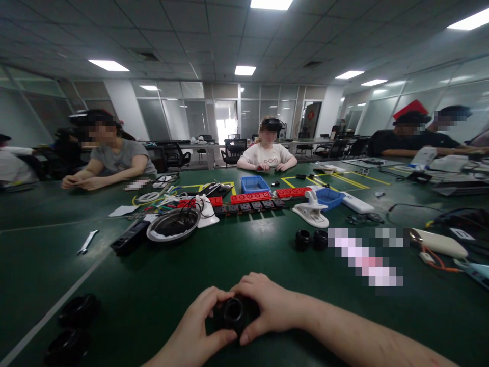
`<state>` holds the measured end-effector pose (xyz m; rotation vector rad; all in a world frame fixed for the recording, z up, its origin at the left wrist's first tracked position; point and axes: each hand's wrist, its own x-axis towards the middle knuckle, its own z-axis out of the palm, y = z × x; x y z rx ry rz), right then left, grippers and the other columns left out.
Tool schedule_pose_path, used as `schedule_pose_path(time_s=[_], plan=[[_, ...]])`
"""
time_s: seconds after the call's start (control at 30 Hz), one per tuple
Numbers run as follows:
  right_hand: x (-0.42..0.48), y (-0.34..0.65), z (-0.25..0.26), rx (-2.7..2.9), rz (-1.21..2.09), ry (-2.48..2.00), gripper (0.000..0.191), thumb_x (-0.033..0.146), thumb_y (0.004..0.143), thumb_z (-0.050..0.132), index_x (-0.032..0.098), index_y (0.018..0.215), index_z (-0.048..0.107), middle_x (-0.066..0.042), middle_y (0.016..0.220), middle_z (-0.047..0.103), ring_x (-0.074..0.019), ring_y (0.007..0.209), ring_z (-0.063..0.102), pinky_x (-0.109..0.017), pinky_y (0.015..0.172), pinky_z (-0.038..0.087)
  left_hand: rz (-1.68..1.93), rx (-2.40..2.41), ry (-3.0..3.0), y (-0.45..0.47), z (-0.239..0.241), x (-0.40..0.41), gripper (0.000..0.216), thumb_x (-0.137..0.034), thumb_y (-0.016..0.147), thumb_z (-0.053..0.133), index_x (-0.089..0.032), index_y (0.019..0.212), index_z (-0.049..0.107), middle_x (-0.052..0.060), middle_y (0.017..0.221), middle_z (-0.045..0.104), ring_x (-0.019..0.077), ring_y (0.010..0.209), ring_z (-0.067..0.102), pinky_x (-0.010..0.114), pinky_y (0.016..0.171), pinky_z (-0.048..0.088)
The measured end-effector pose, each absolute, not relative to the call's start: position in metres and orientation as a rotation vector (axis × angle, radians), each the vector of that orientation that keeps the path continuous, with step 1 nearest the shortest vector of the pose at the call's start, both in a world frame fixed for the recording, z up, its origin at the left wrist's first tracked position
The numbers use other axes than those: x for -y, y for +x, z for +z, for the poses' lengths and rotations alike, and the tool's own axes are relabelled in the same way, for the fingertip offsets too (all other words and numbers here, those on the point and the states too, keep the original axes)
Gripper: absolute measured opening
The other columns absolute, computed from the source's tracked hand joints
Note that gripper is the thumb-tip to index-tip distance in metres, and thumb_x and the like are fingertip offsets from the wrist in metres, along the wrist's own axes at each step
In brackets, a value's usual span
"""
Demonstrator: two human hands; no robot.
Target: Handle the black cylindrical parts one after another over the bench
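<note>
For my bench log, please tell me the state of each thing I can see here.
left hand, closed on the black ring
right hand, closed on the same ring
two black round parts, loose on the table, side by side
wrench, lying flat, untouched
metal bowl, upright, dark parts inside
blue bin, upright, open on top

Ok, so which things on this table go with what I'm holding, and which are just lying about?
In hand: black ring, gripped by left hand and right hand; probably also the similar spare rings ahead and the black round parts at the left.
Lying about: wrench, metal dish, white clamp, blue tray, red power strips.
</note>
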<state>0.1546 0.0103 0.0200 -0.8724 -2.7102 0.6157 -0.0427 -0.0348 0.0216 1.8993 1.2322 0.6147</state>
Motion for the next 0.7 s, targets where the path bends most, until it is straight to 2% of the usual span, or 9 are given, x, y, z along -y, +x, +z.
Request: schedule_pose_path(time_s=[0.07,0.13,0.2,0.3,0.43,0.57,0.63,0.7], plan=[[-0.016,0.157,0.021,2.76,0.682,-0.791,0.049,0.042,0.06,0.076,0.021,0.101,0.058,0.0,0.087,0.057,-0.0166,0.08,0.051,-0.026,0.07,0.038,0.607,-1.217,1.89,-0.043,0.021,0.034,0.031,-0.018,0.066,0.061,-0.021,0.097,0.058,0.001,0.089,0.055,0.0206,0.082,0.05,0.029,0.071,0.038],[-0.02,0.157,0.02,2.775,0.712,-0.761,0.036,0.035,0.062,0.077,0.019,0.091,0.062,0.003,0.08,0.057,-0.0142,0.076,0.052,-0.023,0.069,0.037,0.614,-1.211,1.889,-0.043,0.019,0.034,0.031,-0.018,0.066,0.062,-0.021,0.097,0.058,0.001,0.09,0.056,0.0207,0.083,0.049,0.028,0.072,0.038],[-0.019,0.154,0.018,2.758,0.747,-0.79,0.03,0.034,0.062,0.077,0.018,0.083,0.062,0.005,0.072,0.055,-0.0117,0.069,0.051,-0.021,0.064,0.036,0.634,-1.227,1.893,-0.042,0.016,0.035,0.03,-0.019,0.067,0.062,-0.021,0.096,0.058,0.001,0.091,0.056,0.0213,0.084,0.05,0.028,0.072,0.038],[-0.01,0.145,0.014,2.698,0.644,-1.055,0.04,0.047,0.058,0.076,0.017,0.078,0.059,0.004,0.068,0.055,-0.0125,0.061,0.05,-0.022,0.056,0.035,0.692,-1.286,1.895,-0.04,0.009,0.036,0.031,-0.018,0.067,0.062,-0.022,0.097,0.057,0.002,0.092,0.055,0.0223,0.085,0.05,0.029,0.072,0.038],[0.003,0.134,0.011,2.63,0.272,-1.285,0.056,0.067,0.052,0.067,0.016,0.073,0.058,-0.003,0.068,0.059,-0.0197,0.064,0.052,-0.032,0.065,0.037,0.763,-1.334,1.893,-0.039,0.004,0.036,0.029,-0.015,0.069,0.061,-0.021,0.097,0.057,0.003,0.094,0.055,0.0226,0.089,0.049,0.031,0.076,0.037],[0.002,0.141,0.018,2.691,0.306,-1.101,0.058,0.066,0.054,0.067,0.017,0.085,0.059,-0.004,0.079,0.06,-0.0215,0.073,0.053,-0.034,0.07,0.038,0.756,-1.281,1.92,-0.042,0.008,0.034,0.032,-0.016,0.068,0.062,-0.022,0.099,0.056,0.002,0.094,0.055,0.0218,0.088,0.049,0.03,0.076,0.037],[-0.003,0.149,0.023,2.746,0.428,-0.968,0.056,0.058,0.058,0.07,0.017,0.095,0.058,-0.004,0.086,0.059,-0.0203,0.076,0.053,-0.031,0.068,0.039,0.699,-1.221,1.905,-0.044,0.014,0.033,0.032,-0.016,0.067,0.061,-0.022,0.098,0.057,0.001,0.094,0.055,0.021,0.086,0.049,0.029,0.074,0.037],[-0.008,0.155,0.026,2.792,0.539,-0.847,0.046,0.048,0.064,0.071,0.019,0.098,0.059,-0.003,0.086,0.059,-0.0181,0.077,0.054,-0.027,0.067,0.04,0.641,-1.179,1.868,-0.046,0.019,0.033,0.033,-0.014,0.066,0.06,-0.023,0.098,0.057,0.0,0.094,0.055,0.0204,0.086,0.049,0.028,0.074,0.038]])
